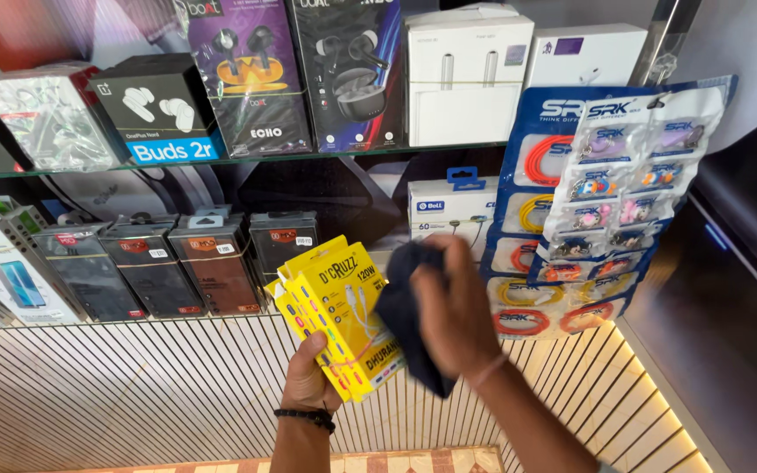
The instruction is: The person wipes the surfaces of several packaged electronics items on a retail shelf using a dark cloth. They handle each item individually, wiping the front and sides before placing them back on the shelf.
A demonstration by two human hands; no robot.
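Observation:
My left hand (308,378) grips a stack of yellow cable boxes (336,308) from below, tilted up in front of the shelves. My right hand (456,308) holds a dark blue cloth (402,308) bunched against the right side of the yellow boxes. A black bead bracelet sits on my left wrist, a thin band on my right.
A glass shelf (221,160) above carries earbud boxes in black, purple and white. Below stand dark flat product boxes (155,267) and phone-case packs at the left. A blue hanging card of coiled cables (562,228) and small clear packets hangs at the right. A ribbed white wall panel (133,385) fronts the counter.

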